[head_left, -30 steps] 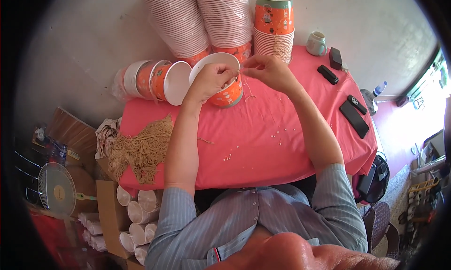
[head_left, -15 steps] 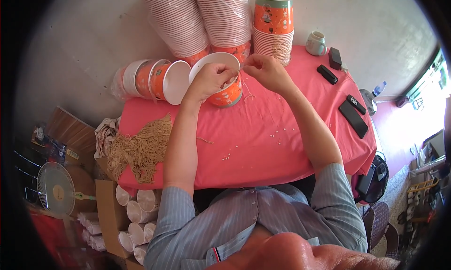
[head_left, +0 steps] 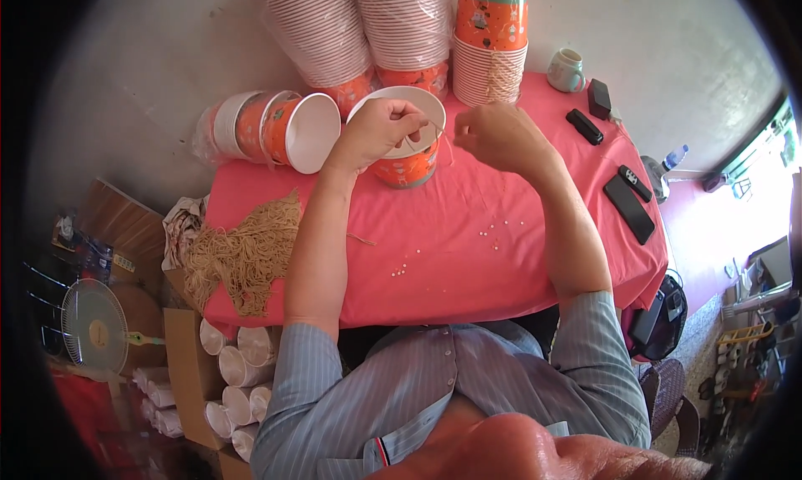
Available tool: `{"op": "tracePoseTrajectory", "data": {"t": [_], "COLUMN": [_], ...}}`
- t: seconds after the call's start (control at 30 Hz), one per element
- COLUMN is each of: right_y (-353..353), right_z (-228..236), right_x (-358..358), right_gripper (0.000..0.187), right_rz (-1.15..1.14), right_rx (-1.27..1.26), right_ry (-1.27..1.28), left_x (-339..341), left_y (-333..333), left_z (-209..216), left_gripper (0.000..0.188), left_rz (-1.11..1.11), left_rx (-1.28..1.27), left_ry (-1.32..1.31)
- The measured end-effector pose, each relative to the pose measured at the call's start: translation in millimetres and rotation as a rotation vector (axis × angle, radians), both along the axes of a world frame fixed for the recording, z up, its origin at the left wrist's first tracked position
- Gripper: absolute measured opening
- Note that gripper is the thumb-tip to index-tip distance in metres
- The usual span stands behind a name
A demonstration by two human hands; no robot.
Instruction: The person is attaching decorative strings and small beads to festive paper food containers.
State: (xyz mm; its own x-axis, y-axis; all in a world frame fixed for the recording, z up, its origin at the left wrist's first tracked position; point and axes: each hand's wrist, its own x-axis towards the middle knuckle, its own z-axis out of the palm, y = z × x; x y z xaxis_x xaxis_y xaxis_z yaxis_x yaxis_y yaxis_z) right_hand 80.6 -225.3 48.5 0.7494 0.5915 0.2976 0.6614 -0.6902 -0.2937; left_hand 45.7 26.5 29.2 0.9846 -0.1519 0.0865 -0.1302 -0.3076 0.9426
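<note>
An orange paper bucket [head_left: 408, 174] with a white inside stands upright near the far side of the table. Above its rim, my left hand [head_left: 378, 136] has thumb and fingers pinched together on a thin cord [head_left: 435, 127]. The cord stretches toward my right hand [head_left: 506, 139], just right of the bucket. That hand's fingers are curled closed, with the fingertips partly turned away; it seems to hold the cord's other end. Left of my left forearm lies a heap of tan cords [head_left: 251, 254]. Small white beads [head_left: 399, 271] are scattered on the cloth between my forearms.
Tall wrapped stacks of buckets [head_left: 409, 29] lean on the wall, beside another bucket stack [head_left: 491, 72]. More buckets [head_left: 311, 133] lie sideways at left. A mug [head_left: 566, 71], a phone [head_left: 628, 208] and a remote [head_left: 635, 182] sit on the red cloth [head_left: 468, 288] at right.
My right hand has moved a little right and nearer, away from the bucket. My left hand has risen slightly, and the cord now shows between the hands. The view has shifted slightly.
</note>
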Motion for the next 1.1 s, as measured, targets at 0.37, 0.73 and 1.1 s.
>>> {"op": "tracePoseTrajectory", "data": {"t": [0.37,0.73,1.1], "right_y": [-0.9,4.5,7.1], "right_z": [5.4,-7.3,-6.8], "right_x": [0.0,15.0,15.4], "right_gripper": [0.028,0.022,0.023], "right_rz": [0.269,0.247,0.261], "right_rx": [0.108,0.329,0.345], "right_ry": [0.245,0.224,0.203], "left_x": [-10.5,-13.1,-9.1], "left_y": [-13.3,-16.7,-12.3], "left_z": [9.0,8.1,3.3], "left_gripper": [0.021,0.019,0.023], "left_rz": [-0.064,-0.136,-0.127], "left_rx": [0.000,-0.003,0.004], "left_ry": [0.049,-0.015,-0.012]}}
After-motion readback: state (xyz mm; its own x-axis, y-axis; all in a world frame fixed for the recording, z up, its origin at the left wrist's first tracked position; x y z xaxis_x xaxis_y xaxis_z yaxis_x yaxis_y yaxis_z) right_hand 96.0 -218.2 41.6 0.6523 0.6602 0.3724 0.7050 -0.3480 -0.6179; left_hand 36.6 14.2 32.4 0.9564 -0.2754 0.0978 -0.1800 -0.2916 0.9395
